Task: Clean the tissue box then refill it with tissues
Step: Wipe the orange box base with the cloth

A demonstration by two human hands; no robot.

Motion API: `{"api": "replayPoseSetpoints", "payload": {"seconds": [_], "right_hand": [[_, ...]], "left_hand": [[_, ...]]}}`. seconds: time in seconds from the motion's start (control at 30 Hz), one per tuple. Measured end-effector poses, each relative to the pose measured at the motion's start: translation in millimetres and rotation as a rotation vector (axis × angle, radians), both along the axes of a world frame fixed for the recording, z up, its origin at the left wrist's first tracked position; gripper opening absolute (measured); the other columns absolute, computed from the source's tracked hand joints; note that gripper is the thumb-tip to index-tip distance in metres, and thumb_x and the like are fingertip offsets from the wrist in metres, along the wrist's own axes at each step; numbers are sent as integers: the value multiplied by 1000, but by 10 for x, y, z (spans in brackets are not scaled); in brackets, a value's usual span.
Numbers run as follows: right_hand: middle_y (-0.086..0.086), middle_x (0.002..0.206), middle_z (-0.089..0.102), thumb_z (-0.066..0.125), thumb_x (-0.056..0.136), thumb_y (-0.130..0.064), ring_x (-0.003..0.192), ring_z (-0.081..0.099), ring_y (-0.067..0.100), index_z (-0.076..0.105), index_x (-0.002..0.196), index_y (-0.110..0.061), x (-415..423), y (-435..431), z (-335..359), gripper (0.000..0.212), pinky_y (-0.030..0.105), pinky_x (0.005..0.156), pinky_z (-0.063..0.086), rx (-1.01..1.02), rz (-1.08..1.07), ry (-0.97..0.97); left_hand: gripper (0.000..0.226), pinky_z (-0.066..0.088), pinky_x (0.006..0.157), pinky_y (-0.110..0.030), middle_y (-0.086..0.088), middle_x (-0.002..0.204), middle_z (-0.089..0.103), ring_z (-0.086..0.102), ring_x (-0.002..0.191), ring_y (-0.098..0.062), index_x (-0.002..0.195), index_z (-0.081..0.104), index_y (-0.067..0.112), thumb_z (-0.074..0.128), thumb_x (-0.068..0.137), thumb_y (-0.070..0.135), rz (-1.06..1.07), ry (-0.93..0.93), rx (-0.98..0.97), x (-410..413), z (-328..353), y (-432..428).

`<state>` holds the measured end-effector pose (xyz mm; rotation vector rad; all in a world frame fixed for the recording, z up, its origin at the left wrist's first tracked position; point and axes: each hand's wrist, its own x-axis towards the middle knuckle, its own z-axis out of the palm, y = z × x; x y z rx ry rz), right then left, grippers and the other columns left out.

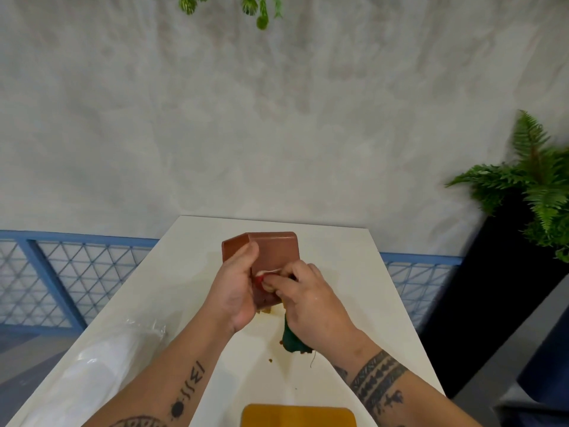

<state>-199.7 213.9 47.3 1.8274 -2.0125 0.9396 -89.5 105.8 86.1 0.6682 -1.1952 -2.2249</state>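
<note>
Step in hand: wiping the tissue box [272, 251]. The box is brown, tilted up off the bench [338, 251] near its far middle, one broad face turned toward the camera. Left hand [234, 291] grips the box by its left edge, thumb on the facing side. Right hand [314, 300] is bunched around a cloth [292, 340] and presses it to the lower part of that face; a green tail hangs below the hand. To do this well: hold the box firm against the rubbing, work in overlapping strokes to the corners, turn it face by face, and fold to a fresh part of the cloth (it looks soiled). Brown crumbs and smears [271, 360] lie on the bench just nearer than the box, so wipe there before setting it down. A plastic-wrapped pack of tissues [101, 365] lies nearer and left of the box, unopened as far as I can tell. A yellow flat thing [298, 416] sits nearest, cut off by the picture's edge. Grey wall behind the box; blue mesh fence [61, 272] to either side; fern [542, 186] in a black planter [492, 272] to its right.
</note>
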Motion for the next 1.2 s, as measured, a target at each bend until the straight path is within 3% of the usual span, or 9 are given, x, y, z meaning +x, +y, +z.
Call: {"api": "replayPoseSetpoints", "payload": {"seconds": [0.17,0.3,0.37,0.5,0.7,0.83,0.97,1.07,1.2], "right_hand": [[-4,103,53,61,97,-12,95,58,19,71,120,-23,-225,-95,73,27,34,81,56,-124,-137,-186],[-9,112,53,59,99,-18,103,58,10,66,131,-25,-45,-186,266,33,21,96,50,-160,-143,-288],[-6,112,54,58,98,-21,99,61,13,66,130,-25,110,-152,200,33,24,92,53,-138,-43,-256],[-4,103,54,61,96,-23,87,61,16,70,123,-24,121,8,-65,28,31,77,57,-34,59,-169],[-10,99,55,66,95,-19,88,63,5,75,117,-23,-65,25,-87,24,22,82,56,-121,-116,-234],[-8,104,56,57,97,-30,84,62,11,70,124,-28,215,-29,-12,30,23,80,56,-101,-1,-222],[-8,101,57,64,95,-25,85,63,9,73,119,-26,80,80,-76,26,26,78,57,-93,-8,-191],[-11,97,56,68,93,-21,80,59,2,75,115,-23,-52,65,-67,23,23,76,55,-210,-160,-278],[-7,101,59,63,95,-26,83,63,10,73,118,-24,185,55,-62,25,23,76,56,-164,-18,-191]], "left_hand": [[35,51,96,-68,-19,125,71,68,116,-39,130,66,17,41,109,30,7,50,-27,0,-19,-10],[33,55,93,-56,-13,121,74,71,108,-31,123,69,22,40,109,29,-34,29,-43,-48,1,37],[32,56,84,-48,-15,117,73,72,98,-30,115,69,19,40,109,28,-26,14,-39,-54,10,1],[35,52,91,-54,-22,121,71,70,104,-41,126,65,15,40,109,33,30,10,-6,-5,-3,-96],[35,49,96,-69,-22,118,73,73,99,-41,125,64,16,38,110,34,81,50,0,-15,39,-75],[34,61,82,-45,-22,122,71,74,96,-33,121,67,14,40,109,30,120,73,38,-89,86,-41],[32,62,72,-45,-16,119,74,76,93,-31,124,64,18,40,109,34,138,116,79,-77,82,-65],[31,59,82,-54,-15,118,74,74,100,-35,125,62,20,40,109,35,129,147,103,-90,95,-35],[35,59,88,-52,-17,126,70,71,107,-35,132,60,15,41,109,34,139,162,123,-119,128,-5]]}}
